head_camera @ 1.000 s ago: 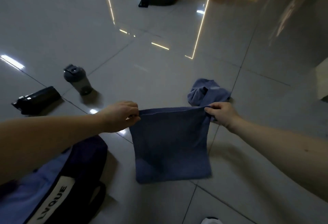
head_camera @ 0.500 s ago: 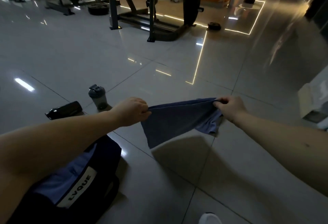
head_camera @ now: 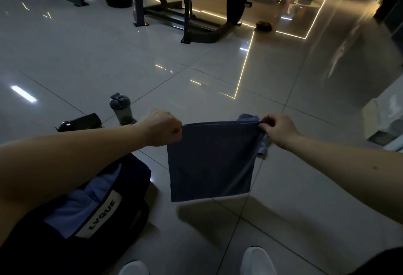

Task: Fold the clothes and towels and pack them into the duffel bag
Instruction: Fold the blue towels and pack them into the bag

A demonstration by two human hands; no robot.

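Swung down again, the towel [head_camera: 211, 161] hangs, top corners pinched by fingers [head_camera: 175, 131] of left hand [head_camera: 162, 129] and right hand [head_camera: 280, 130].

duffel bag [head_camera: 137, 176]: cut by left edge | crumpled cloth [head_camera: 247, 118]: mostly behind towel [head_camera: 211, 161]

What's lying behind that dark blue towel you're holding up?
A lighter blue cloth lies on the floor behind the towel; only bits show past its top right corner and right edge. The towel and right hand cover the rest.

Duffel bag [head_camera: 137, 172], shaker [head_camera: 120, 109] on tiled floor [head_camera: 104, 56]
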